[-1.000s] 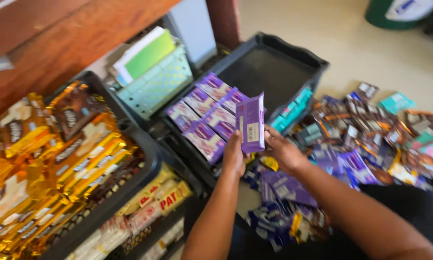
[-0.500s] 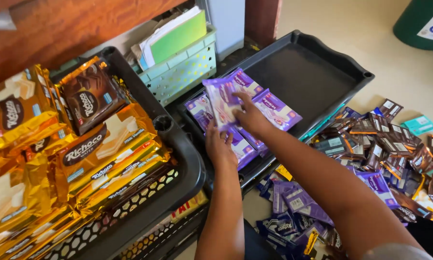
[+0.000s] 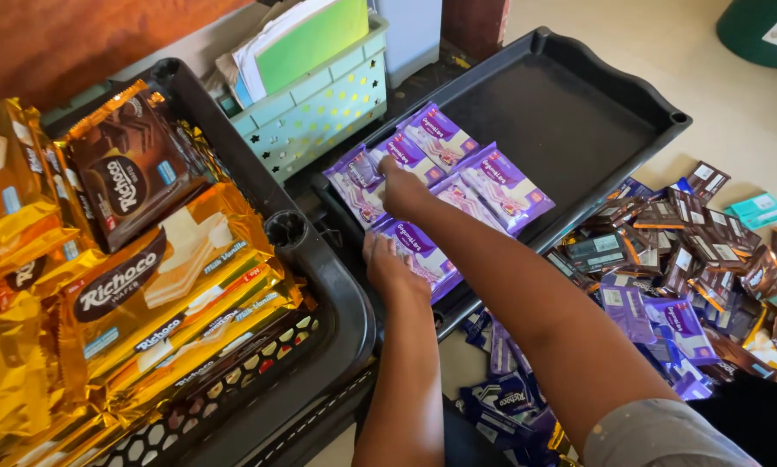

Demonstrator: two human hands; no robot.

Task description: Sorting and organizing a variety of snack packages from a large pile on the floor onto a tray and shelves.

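Note:
Purple snack packets [image 3: 503, 183] lie in rows at the near-left end of a black plastic tray [image 3: 579, 112]. My right hand [image 3: 403, 188] reaches in from the right, its fingers curled down on a purple packet [image 3: 358, 177] at the tray's left edge. My left hand [image 3: 387, 261] lies flat, fingers apart, on another purple packet [image 3: 423, 252] at the tray's near edge, holding nothing. The far half of the tray is bare.
A black crate [image 3: 319, 285] on the left holds gold and brown wafer packs [image 3: 155, 268]. A pale green basket [image 3: 319, 108] with papers stands behind. Loose purple, brown and teal packets [image 3: 674, 251] are heaped on the floor at right. A green bin [image 3: 764, 30] stands at top right.
My right hand held a purple packet upright, carried it over the tray and lowered it onto the rows. My left hand dropped flat onto the near packets.

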